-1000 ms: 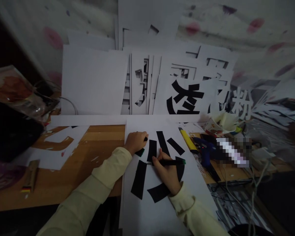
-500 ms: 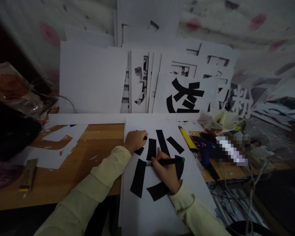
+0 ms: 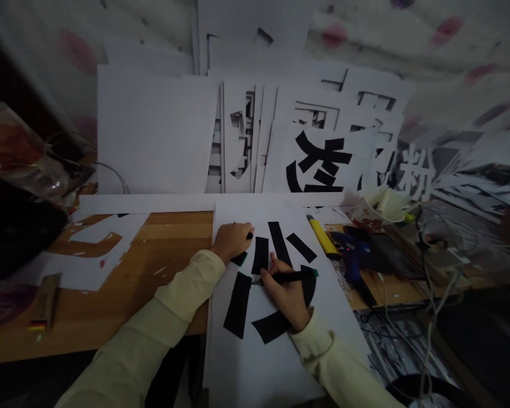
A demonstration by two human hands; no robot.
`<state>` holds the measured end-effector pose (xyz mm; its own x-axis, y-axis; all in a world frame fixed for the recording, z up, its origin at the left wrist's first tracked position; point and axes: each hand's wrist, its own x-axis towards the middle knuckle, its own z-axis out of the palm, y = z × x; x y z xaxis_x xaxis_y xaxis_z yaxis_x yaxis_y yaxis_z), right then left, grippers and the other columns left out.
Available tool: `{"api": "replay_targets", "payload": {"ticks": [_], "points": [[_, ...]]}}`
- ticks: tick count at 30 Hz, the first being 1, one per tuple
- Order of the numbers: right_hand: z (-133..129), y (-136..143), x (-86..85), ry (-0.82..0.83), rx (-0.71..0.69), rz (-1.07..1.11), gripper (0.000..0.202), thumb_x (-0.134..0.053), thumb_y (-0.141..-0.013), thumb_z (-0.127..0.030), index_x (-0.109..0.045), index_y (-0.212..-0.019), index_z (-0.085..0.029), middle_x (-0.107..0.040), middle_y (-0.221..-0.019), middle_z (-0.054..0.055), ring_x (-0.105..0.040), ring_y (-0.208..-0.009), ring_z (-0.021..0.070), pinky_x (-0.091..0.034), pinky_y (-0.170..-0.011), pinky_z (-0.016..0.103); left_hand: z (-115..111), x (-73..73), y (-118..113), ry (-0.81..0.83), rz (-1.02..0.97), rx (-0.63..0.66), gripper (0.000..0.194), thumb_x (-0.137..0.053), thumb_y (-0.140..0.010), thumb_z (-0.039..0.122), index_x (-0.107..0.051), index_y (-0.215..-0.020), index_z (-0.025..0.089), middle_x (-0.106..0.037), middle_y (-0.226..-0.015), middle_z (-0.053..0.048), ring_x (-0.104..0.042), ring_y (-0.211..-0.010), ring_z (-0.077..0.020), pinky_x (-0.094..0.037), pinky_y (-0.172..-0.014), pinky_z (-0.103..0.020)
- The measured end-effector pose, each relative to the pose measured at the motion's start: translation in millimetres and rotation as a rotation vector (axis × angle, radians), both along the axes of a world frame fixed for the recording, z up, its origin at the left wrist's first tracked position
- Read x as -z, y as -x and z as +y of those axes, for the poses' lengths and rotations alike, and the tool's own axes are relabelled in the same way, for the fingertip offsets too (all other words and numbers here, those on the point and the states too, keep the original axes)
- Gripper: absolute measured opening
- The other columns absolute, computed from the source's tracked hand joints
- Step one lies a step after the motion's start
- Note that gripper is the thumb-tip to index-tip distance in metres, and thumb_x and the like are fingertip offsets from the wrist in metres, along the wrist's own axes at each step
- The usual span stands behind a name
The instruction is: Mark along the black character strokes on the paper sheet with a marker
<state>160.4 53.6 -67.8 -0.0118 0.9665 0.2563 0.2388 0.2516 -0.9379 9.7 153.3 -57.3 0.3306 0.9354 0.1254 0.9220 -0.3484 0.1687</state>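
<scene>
Little beyond the viewpoint has shifted in the past second, with the right hand (image 3: pixel 289 297), its black pen (image 3: pixel 295 276) and the white board (image 3: pixel 259 362) below keeping nearly the same places. That hand pinches the pen low, probably for fine control, its tip just beside the far right corner of a long black stroke (image 3: pixel 238 306) on the board; whether it touches cannot be told. Near the board's left edge, the left hand (image 3: pixel 233 241) rests curled, apparently to keep the board from sliding; whether it grips the dark bit (image 3: pixel 250 235) at its fingers is unclear. Just right of the board, a yellow tool (image 3: pixel 324 238) and a blue glue gun (image 3: pixel 353 260) lie on the desk (image 3: pixel 391 289), seemingly within easy reach. Behind the board, a sheet with black strokes (image 3: pixel 276 170) leans among white cut-out sheets, perhaps to save room
</scene>
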Motion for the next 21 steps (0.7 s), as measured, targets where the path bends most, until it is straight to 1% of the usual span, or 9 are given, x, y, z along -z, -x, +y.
{"api": "replay_targets", "payload": {"ticks": [3, 8, 14, 21], "points": [[-0.2, 0.7, -1.4, -0.01, -0.015, -0.014, 0.031, -0.059, -0.077, -0.024, -0.038, -0.054, -0.023, -0.036, -0.05, -0.009, -0.034, -0.047, 0.0104, -0.036, -0.108, 0.051, -0.1, -0.4, -0.1, 0.003, 0.001, -0.001, 0.036, -0.032, -0.096, 0.038, -0.063, -0.096, 0.02, -0.072, -0.088, -0.009, -0.067, -0.084, -0.0251, -0.042, -0.068, -0.033], [-2.8, 0.7, -5.0, -0.011, -0.091, -0.051, 0.032, -0.059, -0.074, -0.022, -0.033, -0.054, -0.023, -0.031, -0.05, -0.009, -0.031, -0.048, 0.0103, -0.04, -0.105, 0.05, -0.2, -0.6, -0.4, 0.004, 0.001, -0.003, 0.035, -0.033, -0.096, 0.037, -0.064, -0.096, 0.02, -0.071, -0.088, -0.009, -0.067, -0.085, -0.0252, -0.041, -0.069, -0.033], [-3.3, 0.5, -4.3, -0.009, -0.044, -0.029, 0.032, -0.059, -0.077, -0.024, -0.035, -0.055, -0.024, -0.034, -0.052, -0.008, -0.036, -0.05, 0.0114, -0.039, -0.106, 0.05, 0.3, 0.7, -0.7, 0.0, 0.006, -0.003, 0.036, -0.032, -0.096, 0.036, -0.064, -0.098, 0.02, -0.071, -0.088, -0.009, -0.067, -0.084, -0.0256, -0.042, -0.068, -0.033], [-4.1, -0.2, -1.9, -0.016, -0.133, -0.047, 0.029, -0.059, -0.075, -0.02, -0.038, -0.055, -0.023, -0.034, -0.052, -0.009, -0.036, -0.049, 0.0105, -0.039, -0.108, 0.049, 0.3, 0.4, -1.0, 0.007, 0.016, -0.013, 0.035, -0.033, -0.096, 0.037, -0.064, -0.097, 0.021, -0.071, -0.087, -0.008, -0.067, -0.083, -0.0226, -0.042, -0.069, -0.031]]}}
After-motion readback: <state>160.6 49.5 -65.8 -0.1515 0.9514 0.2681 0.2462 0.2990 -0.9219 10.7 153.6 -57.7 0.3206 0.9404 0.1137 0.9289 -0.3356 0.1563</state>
